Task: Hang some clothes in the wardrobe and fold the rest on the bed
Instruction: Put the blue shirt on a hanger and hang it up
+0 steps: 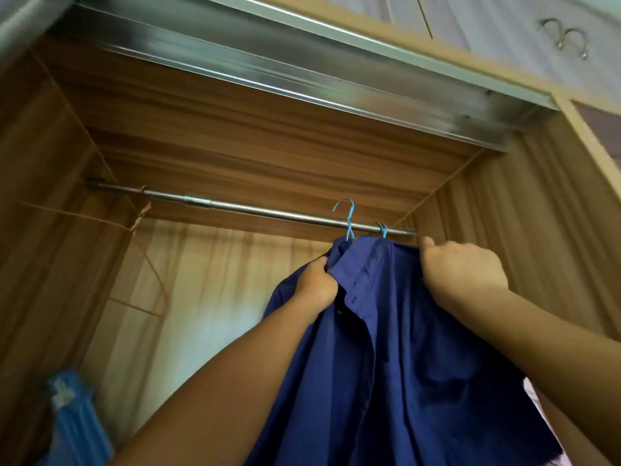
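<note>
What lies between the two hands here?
Head view: the navy shirt, collar and shoulder, stretches between the left hand and right hand, both gripping it.

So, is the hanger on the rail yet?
Not yet. The hanger hook stands above the rail, not resting on it; left hand and right hand hold the shirt.

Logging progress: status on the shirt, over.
Left hand, right hand both gripping blue shirt. Hanger hook above rod, apparently unseated. Second hook alongside.
</note>
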`<state>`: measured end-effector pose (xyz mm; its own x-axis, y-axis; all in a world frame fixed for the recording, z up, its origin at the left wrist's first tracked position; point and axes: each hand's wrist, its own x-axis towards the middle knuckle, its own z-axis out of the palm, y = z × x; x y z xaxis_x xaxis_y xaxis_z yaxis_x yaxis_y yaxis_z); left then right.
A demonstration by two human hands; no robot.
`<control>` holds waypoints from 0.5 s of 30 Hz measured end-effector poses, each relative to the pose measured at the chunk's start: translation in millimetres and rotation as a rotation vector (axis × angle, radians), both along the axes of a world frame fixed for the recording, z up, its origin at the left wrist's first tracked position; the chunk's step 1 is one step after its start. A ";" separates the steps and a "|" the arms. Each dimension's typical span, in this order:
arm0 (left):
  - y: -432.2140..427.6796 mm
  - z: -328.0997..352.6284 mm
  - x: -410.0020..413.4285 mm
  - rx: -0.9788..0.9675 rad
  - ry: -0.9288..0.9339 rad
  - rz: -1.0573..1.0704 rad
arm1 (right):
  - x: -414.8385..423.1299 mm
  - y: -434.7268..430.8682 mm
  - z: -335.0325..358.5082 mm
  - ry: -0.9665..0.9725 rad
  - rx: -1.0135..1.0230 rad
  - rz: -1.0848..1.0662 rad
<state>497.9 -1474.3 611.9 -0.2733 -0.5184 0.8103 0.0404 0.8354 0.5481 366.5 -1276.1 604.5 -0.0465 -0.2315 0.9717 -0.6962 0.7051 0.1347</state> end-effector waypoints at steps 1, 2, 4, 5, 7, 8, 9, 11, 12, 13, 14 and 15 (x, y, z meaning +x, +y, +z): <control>-1.6 5.0 -3.6 -0.004 0.001 0.009 | 1.0 -2.1 5.2 0.002 0.002 -0.015; -2.8 9.3 -6.5 -0.007 0.002 0.020 | 1.5 -5.1 10.1 -0.001 0.007 -0.027; -6.7 16.2 -10.6 -0.003 0.004 0.041 | 2.4 -11.0 19.5 -0.010 0.016 -0.058; -9.7 18.4 -11.5 0.001 0.003 0.054 | 3.6 -14.3 23.1 -0.012 0.024 -0.077; -15.8 19.1 -12.2 0.006 -0.001 0.075 | 7.4 -22.0 26.8 -0.010 0.053 -0.111; -19.2 17.3 -12.7 0.010 -0.003 0.084 | 9.1 -25.8 26.6 -0.005 0.070 -0.115; -22.8 14.8 -13.5 0.014 -0.004 0.089 | 10.4 -29.1 25.0 0.001 0.085 -0.108; -29.8 7.2 -14.5 0.024 -0.013 0.091 | 10.8 -31.9 18.7 0.009 0.108 -0.091; -32.7 2.3 -14.5 0.029 -0.018 0.092 | 9.5 -31.5 14.3 0.012 0.115 -0.090; -34.7 -3.0 -14.0 0.033 -0.021 0.098 | 7.2 -30.3 9.9 0.019 0.120 -0.093; -35.9 -8.2 -12.8 0.032 -0.028 0.112 | 4.2 -28.7 5.9 0.023 0.123 -0.097; -37.1 -13.4 -12.0 0.024 -0.042 0.129 | 1.5 -26.8 2.3 0.023 0.124 -0.099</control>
<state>485.9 -1511.4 598.5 -0.2367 -0.5703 0.7866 -0.0897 0.8190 0.5668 368.0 -1302.8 606.7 -0.0528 -0.3449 0.9371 -0.6199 0.7471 0.2401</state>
